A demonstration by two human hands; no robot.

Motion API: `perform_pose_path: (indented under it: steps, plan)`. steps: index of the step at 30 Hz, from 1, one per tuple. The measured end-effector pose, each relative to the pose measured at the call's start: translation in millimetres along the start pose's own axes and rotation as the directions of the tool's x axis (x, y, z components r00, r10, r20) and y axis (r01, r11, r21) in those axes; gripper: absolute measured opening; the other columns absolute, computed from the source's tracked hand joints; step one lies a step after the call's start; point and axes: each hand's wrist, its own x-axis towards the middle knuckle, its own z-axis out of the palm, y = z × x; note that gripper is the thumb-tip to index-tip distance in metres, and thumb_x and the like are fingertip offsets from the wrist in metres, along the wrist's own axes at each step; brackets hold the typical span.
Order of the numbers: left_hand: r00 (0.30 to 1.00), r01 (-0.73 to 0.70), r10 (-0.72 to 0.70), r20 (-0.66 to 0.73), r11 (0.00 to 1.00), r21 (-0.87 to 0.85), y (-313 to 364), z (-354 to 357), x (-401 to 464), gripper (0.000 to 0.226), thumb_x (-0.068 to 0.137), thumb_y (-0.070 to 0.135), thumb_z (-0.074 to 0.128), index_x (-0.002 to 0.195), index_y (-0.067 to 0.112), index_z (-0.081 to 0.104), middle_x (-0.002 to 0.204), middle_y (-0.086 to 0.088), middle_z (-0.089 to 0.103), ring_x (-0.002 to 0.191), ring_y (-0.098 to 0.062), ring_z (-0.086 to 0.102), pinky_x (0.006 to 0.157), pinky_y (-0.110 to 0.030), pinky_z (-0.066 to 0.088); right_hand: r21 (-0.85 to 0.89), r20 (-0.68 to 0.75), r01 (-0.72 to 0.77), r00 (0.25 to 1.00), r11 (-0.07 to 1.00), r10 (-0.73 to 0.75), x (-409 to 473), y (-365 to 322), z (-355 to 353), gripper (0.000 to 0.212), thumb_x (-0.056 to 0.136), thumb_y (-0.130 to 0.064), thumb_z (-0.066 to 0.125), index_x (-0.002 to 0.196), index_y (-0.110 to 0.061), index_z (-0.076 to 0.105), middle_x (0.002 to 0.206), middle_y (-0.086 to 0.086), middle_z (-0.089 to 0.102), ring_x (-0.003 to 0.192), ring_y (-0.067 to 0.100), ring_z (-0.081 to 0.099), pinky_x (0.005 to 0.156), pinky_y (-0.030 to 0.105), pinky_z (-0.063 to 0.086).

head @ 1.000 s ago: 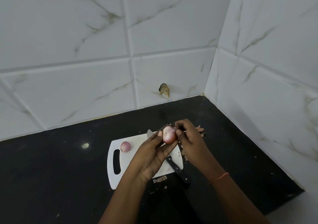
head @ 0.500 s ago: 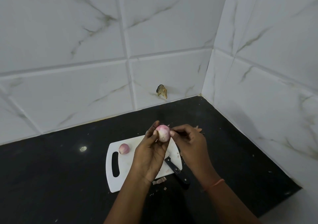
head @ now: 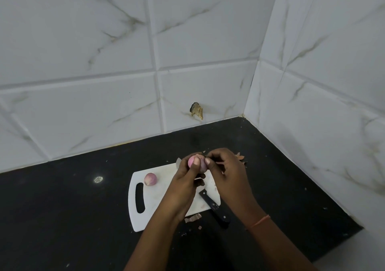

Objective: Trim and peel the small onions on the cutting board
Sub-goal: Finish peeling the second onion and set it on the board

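My left hand [head: 184, 184] holds a small pink onion [head: 195, 160] above the white cutting board [head: 158, 200], thumb across its front. My right hand [head: 226, 172] pinches at the onion's right side with thumb and fingertips, where a bit of skin shows. A second small onion [head: 150, 179] lies on the board near the handle slot. A black-handled knife [head: 214, 206] lies across the board's right corner, its blade mostly hidden under my hands.
Loose onion skins lie on the black counter behind my right hand [head: 239, 157] and below the board [head: 192, 217]. White tiled walls close the counter at the back and right. A chipped spot [head: 196, 110] marks the back wall.
The onion has been turned in my left hand, and my thumb now lies across its front. Both hands stay together above the board, shifting only slightly. The second onion and knife have not moved.
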Motion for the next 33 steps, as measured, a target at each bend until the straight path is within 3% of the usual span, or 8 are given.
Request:
perform_pose_path:
  steps: [4, 12, 17, 22, 26, 28, 31, 33]
  plan:
    - [0.999, -0.041, 0.041, 0.007, 0.997, -0.071, -1, -4, 0, 0.044, 0.091, 0.047, 0.060, 0.127, 0.022, 0.060, 0.121, -0.006, 0.066, 0.100, -0.017, 0.063, 0.090, -0.031, 0.052, 0.116, 0.018, -0.148, 0.989, 0.982, 0.147, 1, -5, 1, 0.008, 0.093, -0.016, 0.062, 0.098, -0.021, 0.065, 0.094, -0.009, 0.066, 0.091, 0.003, 0.063, 0.077, 0.014, 0.050]
    - [0.998, -0.042, 0.046, 0.031, 0.992, -0.115, 0, -10, -3, 0.045, 0.090, 0.037, 0.053, 0.131, 0.017, 0.059, 0.126, -0.007, 0.067, 0.104, -0.017, 0.063, 0.092, -0.029, 0.054, 0.263, 0.061, -0.354, 0.934, 0.897, 0.351, 5, -13, 0, 0.008, 0.095, -0.015, 0.059, 0.095, -0.021, 0.065, 0.094, -0.004, 0.070, 0.088, 0.005, 0.067, 0.073, 0.015, 0.052]
    - [0.999, -0.005, 0.014, 0.035, 0.972, -0.234, 5, -13, -5, 0.047, 0.093, 0.030, 0.050, 0.137, 0.013, 0.055, 0.134, -0.012, 0.063, 0.119, -0.024, 0.061, 0.100, -0.035, 0.051, 0.658, 0.145, -0.527, 0.790, 0.539, 0.596, 10, -20, -4, 0.017, 0.096, -0.013, 0.056, 0.108, -0.002, 0.062, 0.101, 0.015, 0.073, 0.090, 0.023, 0.073, 0.054, 0.013, 0.050]
    - [0.999, 0.028, -0.020, 0.026, 0.928, -0.373, 3, -10, -1, 0.041, 0.096, 0.021, 0.049, 0.136, 0.012, 0.056, 0.134, -0.014, 0.063, 0.123, -0.029, 0.059, 0.105, -0.040, 0.047, 0.769, 0.098, -0.470, 0.757, 0.434, 0.647, 11, -17, 1, 0.007, 0.093, -0.008, 0.061, 0.089, -0.006, 0.067, 0.088, 0.013, 0.074, 0.076, 0.019, 0.072, 0.058, 0.022, 0.056]
    - [0.997, 0.071, -0.065, 0.028, 0.871, -0.486, 0, -12, 1, 0.045, 0.092, 0.014, 0.052, 0.136, 0.008, 0.055, 0.133, -0.017, 0.064, 0.126, -0.037, 0.059, 0.103, -0.041, 0.051, 0.818, 0.110, -0.458, 0.719, 0.349, 0.686, 13, -13, -2, 0.006, 0.092, -0.007, 0.061, 0.090, -0.005, 0.065, 0.090, 0.017, 0.071, 0.075, 0.021, 0.070, 0.058, 0.023, 0.057]
    - [0.996, 0.082, -0.081, 0.024, 0.852, -0.516, 0, -14, 2, 0.050, 0.086, 0.010, 0.056, 0.136, 0.007, 0.055, 0.134, -0.017, 0.061, 0.124, -0.039, 0.060, 0.102, -0.042, 0.051, 0.763, 0.109, -0.488, 0.745, 0.425, 0.659, 14, -12, -5, 0.012, 0.092, -0.016, 0.062, 0.099, -0.008, 0.065, 0.097, 0.013, 0.073, 0.083, 0.022, 0.072, 0.059, 0.022, 0.056]
    - [0.997, 0.070, -0.075, 0.009, 0.862, -0.503, 2, -15, 3, 0.051, 0.084, 0.003, 0.059, 0.135, 0.008, 0.057, 0.134, -0.017, 0.059, 0.120, -0.035, 0.063, 0.101, -0.040, 0.052, 0.502, 0.156, -0.530, 0.833, 0.683, 0.531, 15, -11, -3, 0.028, 0.086, -0.029, 0.069, 0.113, -0.020, 0.065, 0.105, -0.005, 0.072, 0.093, 0.009, 0.070, 0.064, 0.016, 0.054]
    - [0.998, 0.053, -0.060, 0.001, 0.876, -0.480, 3, -15, 4, 0.046, 0.089, -0.001, 0.055, 0.134, 0.008, 0.058, 0.132, -0.015, 0.063, 0.120, -0.029, 0.064, 0.099, -0.037, 0.054, 0.346, 0.174, -0.444, 0.896, 0.826, 0.409, 14, -8, 3, 0.027, 0.083, -0.024, 0.074, 0.109, -0.024, 0.068, 0.105, -0.011, 0.068, 0.096, 0.003, 0.066, 0.073, 0.016, 0.053]
